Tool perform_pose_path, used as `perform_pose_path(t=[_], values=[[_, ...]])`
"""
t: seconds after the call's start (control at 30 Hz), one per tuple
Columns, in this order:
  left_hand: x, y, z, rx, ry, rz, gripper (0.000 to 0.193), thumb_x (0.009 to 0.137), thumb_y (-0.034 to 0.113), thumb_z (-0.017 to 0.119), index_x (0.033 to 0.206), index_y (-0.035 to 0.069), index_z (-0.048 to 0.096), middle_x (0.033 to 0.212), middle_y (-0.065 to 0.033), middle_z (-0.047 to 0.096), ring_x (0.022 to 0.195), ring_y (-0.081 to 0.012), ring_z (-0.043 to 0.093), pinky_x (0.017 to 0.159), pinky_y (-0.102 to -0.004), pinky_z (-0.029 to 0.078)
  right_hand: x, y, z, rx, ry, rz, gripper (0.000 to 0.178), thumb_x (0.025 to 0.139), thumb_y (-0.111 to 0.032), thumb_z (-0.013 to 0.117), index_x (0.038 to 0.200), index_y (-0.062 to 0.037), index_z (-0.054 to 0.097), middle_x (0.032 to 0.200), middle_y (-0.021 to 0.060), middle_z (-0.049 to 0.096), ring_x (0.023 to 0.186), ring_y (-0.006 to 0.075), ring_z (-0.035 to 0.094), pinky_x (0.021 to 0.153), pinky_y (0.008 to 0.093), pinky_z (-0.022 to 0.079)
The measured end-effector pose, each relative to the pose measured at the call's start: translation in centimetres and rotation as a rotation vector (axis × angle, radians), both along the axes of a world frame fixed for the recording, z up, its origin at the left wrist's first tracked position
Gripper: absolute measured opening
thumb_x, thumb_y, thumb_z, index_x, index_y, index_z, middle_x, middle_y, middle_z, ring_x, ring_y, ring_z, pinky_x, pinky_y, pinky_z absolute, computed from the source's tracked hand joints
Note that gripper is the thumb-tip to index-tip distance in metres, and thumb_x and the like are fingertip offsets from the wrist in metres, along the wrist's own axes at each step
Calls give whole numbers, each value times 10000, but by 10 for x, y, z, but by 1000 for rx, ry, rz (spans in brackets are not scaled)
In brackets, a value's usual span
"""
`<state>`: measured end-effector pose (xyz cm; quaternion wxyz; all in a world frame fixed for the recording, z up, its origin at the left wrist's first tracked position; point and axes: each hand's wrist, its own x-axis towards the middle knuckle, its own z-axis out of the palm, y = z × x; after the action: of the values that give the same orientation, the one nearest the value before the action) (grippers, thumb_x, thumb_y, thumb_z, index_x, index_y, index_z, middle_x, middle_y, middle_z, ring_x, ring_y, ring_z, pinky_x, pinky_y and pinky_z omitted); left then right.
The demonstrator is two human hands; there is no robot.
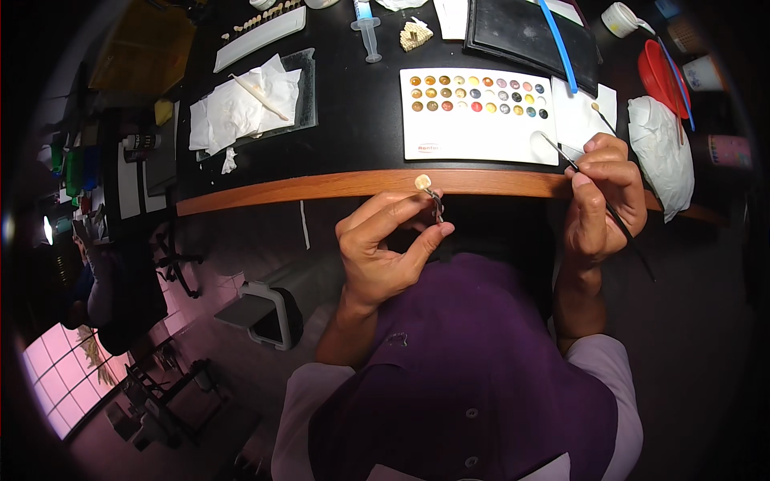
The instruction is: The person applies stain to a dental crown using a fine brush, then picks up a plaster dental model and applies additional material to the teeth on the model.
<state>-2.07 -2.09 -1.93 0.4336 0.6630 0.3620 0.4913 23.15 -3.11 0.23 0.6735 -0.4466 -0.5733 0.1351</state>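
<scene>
My left hand [383, 244] is closed in a pinch on a small dark metal holder [438, 208] just in front of the table edge. At the holder's upper end sits a pale, tooth-coloured dental crown [423, 183]. Between the fingers and thumb of my right hand [600, 200] is a thin, dark-handled brush [628, 232], slanting up to the left. Its tip is over the round whitish patch [543, 145] at the lower right of a white paint palette [465, 146]; whether it touches cannot be told. Rows of small coloured wells fill the palette's upper part.
Crumpled white tissues [233, 116] with a pale stick lie on a glass slab at the left. Behind are a syringe [366, 36], a rack of tooth samples [261, 38] and a black case [521, 48]. A red bowl [659, 76] and white bag [662, 152] are right. Wood [321, 186] edges the table.
</scene>
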Motion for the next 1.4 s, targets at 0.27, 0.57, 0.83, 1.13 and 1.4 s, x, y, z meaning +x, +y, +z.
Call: perform_pose_path(t=[0.27,0.57,0.83,1.13,1.4], values=[[0,1,4,-19,-6,-39,360,770,-81,847,1109,-77,727,991,-161,739,857,-173,753,726,-245,637,-1,-1,1,-10,3,6,97,786,54,602,872,12,615,780,102,632,919,222,550,895,357,445],[-2,-1,5,-73,-95,-122,384,791,-120,815,1150,-119,680,1065,-208,727,883,-197,764,751,-260,652,-2,-1,1,-9,-13,13,96,791,58,602,875,11,613,780,100,631,925,219,553,901,357,446],[1,-3,9,-160,-182,-136,395,786,-127,817,1155,-135,677,1036,-208,728,860,-179,760,716,-230,644,-1,-1,1,-2,-25,16,93,795,53,603,880,15,617,779,101,631,927,219,551,893,352,450],[0,-3,10,-205,-119,-151,424,788,-112,815,1181,-129,657,1046,-251,714,841,-243,774,768,-298,642,11,-3,4,-87,5,-63,69,722,61,553,762,18,587,761,91,558,834,197,520,795,306,435],[7,-1,13,-246,-108,-174,432,798,-120,803,1199,-153,646,996,-226,714,821,-233,769,762,-286,637,12,0,7,-266,-5,-93,43,723,61,567,731,19,572,821,68,541,725,110,481,653,242,379]])
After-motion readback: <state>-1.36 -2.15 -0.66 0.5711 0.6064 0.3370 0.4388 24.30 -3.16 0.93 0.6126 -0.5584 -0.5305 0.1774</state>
